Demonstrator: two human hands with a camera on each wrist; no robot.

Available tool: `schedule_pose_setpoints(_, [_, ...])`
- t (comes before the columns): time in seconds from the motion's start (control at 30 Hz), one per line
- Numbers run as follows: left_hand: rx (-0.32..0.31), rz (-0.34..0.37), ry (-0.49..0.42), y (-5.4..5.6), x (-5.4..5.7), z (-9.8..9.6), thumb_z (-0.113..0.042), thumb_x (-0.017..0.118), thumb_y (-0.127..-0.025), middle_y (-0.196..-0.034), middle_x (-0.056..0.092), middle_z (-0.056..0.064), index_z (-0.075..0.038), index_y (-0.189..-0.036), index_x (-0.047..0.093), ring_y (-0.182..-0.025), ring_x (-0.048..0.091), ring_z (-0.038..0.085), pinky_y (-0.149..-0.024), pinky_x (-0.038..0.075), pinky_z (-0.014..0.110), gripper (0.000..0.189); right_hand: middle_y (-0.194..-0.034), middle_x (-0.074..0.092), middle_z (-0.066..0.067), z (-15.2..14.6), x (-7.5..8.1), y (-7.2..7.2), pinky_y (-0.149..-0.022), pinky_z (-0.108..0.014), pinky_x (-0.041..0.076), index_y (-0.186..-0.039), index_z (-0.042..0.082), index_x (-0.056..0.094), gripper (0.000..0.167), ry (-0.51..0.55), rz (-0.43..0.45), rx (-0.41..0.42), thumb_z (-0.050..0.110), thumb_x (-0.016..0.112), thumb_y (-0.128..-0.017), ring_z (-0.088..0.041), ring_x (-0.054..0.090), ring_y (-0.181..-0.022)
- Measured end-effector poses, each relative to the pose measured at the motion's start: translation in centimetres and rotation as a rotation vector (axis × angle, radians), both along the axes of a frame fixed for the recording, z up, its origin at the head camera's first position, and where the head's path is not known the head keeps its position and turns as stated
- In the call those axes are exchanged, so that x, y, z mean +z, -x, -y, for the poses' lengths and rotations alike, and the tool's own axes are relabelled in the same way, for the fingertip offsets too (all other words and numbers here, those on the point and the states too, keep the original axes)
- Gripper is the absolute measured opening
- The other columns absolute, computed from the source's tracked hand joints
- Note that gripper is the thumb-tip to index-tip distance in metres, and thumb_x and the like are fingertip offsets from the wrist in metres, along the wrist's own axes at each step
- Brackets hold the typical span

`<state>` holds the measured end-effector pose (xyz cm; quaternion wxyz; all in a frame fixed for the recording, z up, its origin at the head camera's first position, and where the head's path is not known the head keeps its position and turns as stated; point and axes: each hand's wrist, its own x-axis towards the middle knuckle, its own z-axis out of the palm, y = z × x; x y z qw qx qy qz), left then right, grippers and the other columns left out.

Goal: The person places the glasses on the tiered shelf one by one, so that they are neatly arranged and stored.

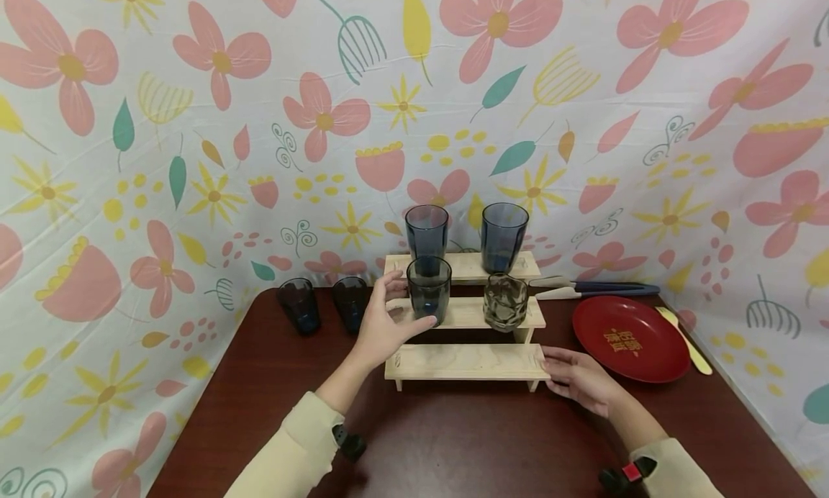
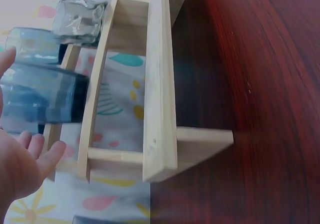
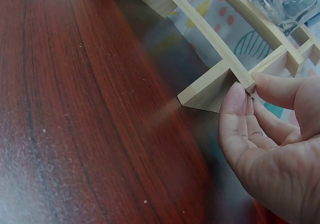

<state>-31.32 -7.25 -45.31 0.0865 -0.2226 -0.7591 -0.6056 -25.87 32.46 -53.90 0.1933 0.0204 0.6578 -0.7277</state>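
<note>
Firstly, at the left rear of the dark red-brown table (image 1: 492, 440), two dark blue glasses: the outer glass (image 1: 299, 306) and, just beside it, the inner glass (image 1: 352, 304). Next, the left hand (image 1: 382, 327), cream-sleeved, thumb and fingers parted about a smoky tumbler (image 1: 430, 289); the tumbler lies between them, just right of the palm, its lower front overlapped by the thumb tip in the head view; whether any finger touches it cannot be told. The tumbler stands upright at the left of the middle tier of a pale wooden rack (image 1: 469, 358), three-stepped. On the top tier, behind, two blue glasses: the left blue glass (image 1: 427, 228), partly hidden by the tumbler, and the right blue glass (image 1: 502, 235). On the middle tier, toward its right end, one faceted glass (image 1: 505, 302), well clear of both hands. Then the right hand (image 1: 579, 383), thumb and fingers together, pinching the right end of the rack's bottom tier. Beyond, long utensils (image 1: 609, 289), pale and dark blue; a red plate (image 1: 599, 332) with gold lettering; lastly, at its right edge, a yellow knife (image 1: 689, 347).
</note>
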Motion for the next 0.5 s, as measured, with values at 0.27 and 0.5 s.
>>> schedule_pose_setpoints(0.27, [0.107, -0.065, -0.052, -0.1, 0.1, 3.7, -0.02, 0.091, -0.084, -0.143, 0.05, 0.013, -0.017, -0.152, 0.041, -0.132, 0.051, 0.033, -0.106, 0.045, 0.056, 0.085, -0.123, 0.063, -0.002, 0.0, 0.0, 0.0, -0.089, -0.033, 0.056, -0.16, -0.008, 0.023, 0.069, 0.013, 0.001, -0.001, 0.015, 0.061, -0.106, -0.015, 0.063, -0.105])
schedule_pose_setpoints(0.5, [0.297, -0.176, -0.135, 1.0, 0.4, 7.5, -0.017, 0.09, -0.084, -0.137, 0.054, 0.009, -0.012, -0.145, 0.05, -0.131, 0.05, 0.028, -0.11, 0.039, 0.056, 0.074, -0.123, 0.063, -0.002, 0.0, 0.0, 0.0, -0.089, -0.033, 0.056, -0.16, -0.008, 0.022, 0.069, 0.029, 0.001, 0.012, 0.013, 0.06, -0.107, -0.015, 0.063, -0.105])
